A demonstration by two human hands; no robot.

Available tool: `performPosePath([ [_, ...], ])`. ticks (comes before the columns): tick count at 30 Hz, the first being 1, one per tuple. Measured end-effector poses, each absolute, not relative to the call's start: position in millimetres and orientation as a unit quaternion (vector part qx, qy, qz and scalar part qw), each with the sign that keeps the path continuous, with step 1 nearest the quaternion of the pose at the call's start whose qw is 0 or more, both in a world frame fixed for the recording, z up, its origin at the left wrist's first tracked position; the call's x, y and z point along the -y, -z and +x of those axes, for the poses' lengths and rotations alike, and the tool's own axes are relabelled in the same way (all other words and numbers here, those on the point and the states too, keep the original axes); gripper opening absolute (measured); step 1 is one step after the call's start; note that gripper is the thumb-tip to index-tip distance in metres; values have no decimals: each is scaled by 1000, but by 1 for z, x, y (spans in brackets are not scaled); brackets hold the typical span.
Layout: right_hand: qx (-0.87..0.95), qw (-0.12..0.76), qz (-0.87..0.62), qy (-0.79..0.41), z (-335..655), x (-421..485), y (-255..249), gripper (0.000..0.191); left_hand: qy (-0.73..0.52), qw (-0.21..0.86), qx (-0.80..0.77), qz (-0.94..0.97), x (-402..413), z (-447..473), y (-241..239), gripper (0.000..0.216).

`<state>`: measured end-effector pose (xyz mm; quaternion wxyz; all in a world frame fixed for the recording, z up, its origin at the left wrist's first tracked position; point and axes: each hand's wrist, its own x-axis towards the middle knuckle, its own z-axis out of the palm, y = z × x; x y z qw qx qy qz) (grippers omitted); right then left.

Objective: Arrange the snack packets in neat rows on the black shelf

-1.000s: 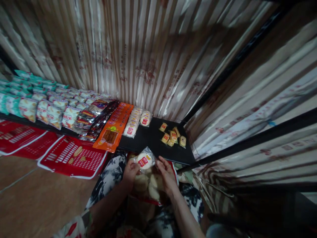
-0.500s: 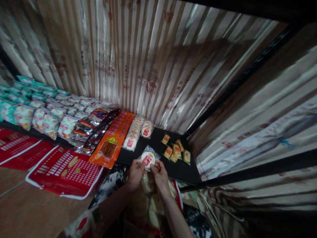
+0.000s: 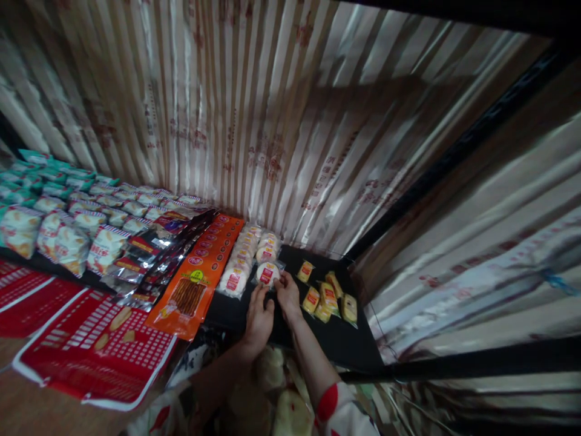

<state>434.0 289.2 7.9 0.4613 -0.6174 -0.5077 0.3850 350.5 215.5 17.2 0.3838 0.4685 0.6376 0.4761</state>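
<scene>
1. Locate the round white packet: at the near end of the short row on the black shelf, between the longer row and the loose yellow packets.
2. Confirm hand states. Right hand: thumb and fingers drawn narrow, apparently pinching the packet's right edge. Left hand: fingertips close at the near left edge, thumb apart from them; grip or mere touch, cannot tell.
3. Treat the step as, most likely, seating the packet in line. Guide by the rim only; avoid pressing the centre, as the contents may well crack.
4. Match the spacing and overlap of the short row. Avoid pushing backward hard enough to topple or bunch it.
5. Release one side first, steady with the other, then withdraw without dragging the loose wrapper.
6. Check facing: printed side toward the camera, red printing on the near half, as on the longer row.
7. Disregard any long axis in the disc itself: round. Align instead with the short row, running from the near side toward the striped curtain. Exact tilt: cannot tell.
</scene>
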Motion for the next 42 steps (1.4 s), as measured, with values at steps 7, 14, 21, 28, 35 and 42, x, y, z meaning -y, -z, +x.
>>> performPosePath([
  [7,562,377,-671,-301,430,-317,-13,35,-391,314,-664,555,-255,348,-21,46],
  [14,582,356,-698,-218,426,-326,-2,37,-343,295,-683,573,-265,348,-16,45],
  [21,561,394,-684,-249,426,-324,-1,40,-373,272,-675,576,-264,348,-8,42],
  [28,525,509,-617,-292,434,-247,-13,36,-472,264,-604,586,-214,341,-15,30],
  [35,607,420,-615,-280,475,-126,7,25,-341,270,-569,698,-102,328,9,27],
  [42,702,278,-591,-282,473,-69,48,27,-163,216,-661,700,-63,316,52,51],
])
